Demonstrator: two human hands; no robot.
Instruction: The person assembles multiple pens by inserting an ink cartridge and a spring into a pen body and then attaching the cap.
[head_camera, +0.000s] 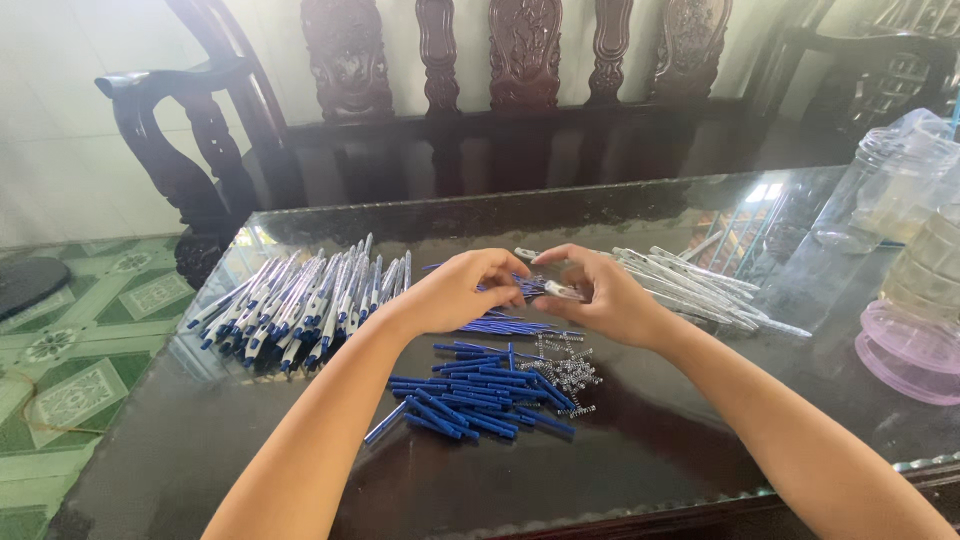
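Near worktop (640, 450) edge bare, open passage. Finished pens (290, 300) block left; blue parts (470, 390) and springs (570, 370) centre; clear barrels (690, 285), plastic jars (900, 200) crowd right.

Left hand (455, 292) fingers hide part of the white pen barrel (562, 291) pinched with right hand (600, 297); small springs (568, 368) below right hand too tiny to count.

Clear pen barrel (561, 291) with a white tip sits pinched between both hands, roughly level, over mid-table, far side of the loose blue pieces.
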